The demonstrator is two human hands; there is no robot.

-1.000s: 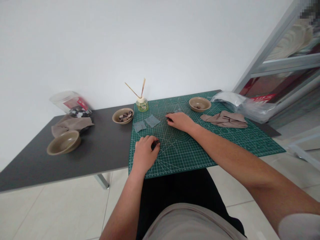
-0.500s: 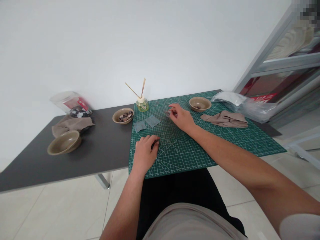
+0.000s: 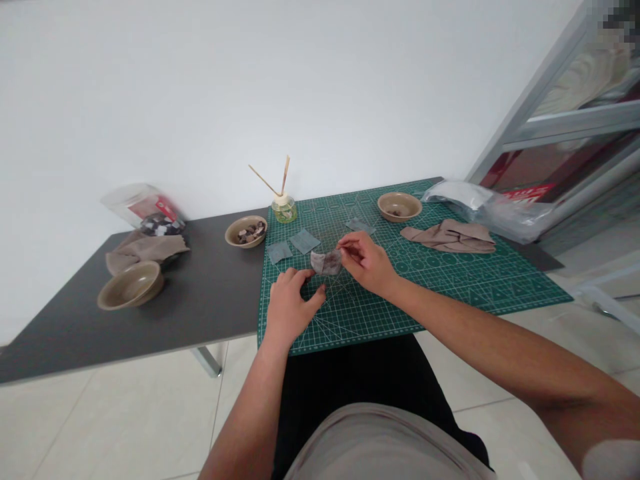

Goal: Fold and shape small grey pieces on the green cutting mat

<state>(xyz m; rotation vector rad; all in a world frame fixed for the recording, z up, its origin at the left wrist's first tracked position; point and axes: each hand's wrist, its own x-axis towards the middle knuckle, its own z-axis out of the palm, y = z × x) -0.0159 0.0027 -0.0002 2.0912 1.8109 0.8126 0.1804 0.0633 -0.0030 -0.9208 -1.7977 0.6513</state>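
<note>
A small greyish packet [image 3: 325, 263] is showing over the green mat's [image 3: 365, 315] left part, the right hand [image 3: 369, 265] pinching its right edge, the left hand [image 3: 291, 301] curving half-open, apparently empty, beside its left, so a weakening pinch could be dropping it.

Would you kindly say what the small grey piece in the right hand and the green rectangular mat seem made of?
The small grey piece is perhaps thin plastic film or sheer fabric: its surface looks curved and patchy, its finish too blurred to tell. The green rectangular mat is probably matte plastic: pale printed lines, no strong shine.
</note>
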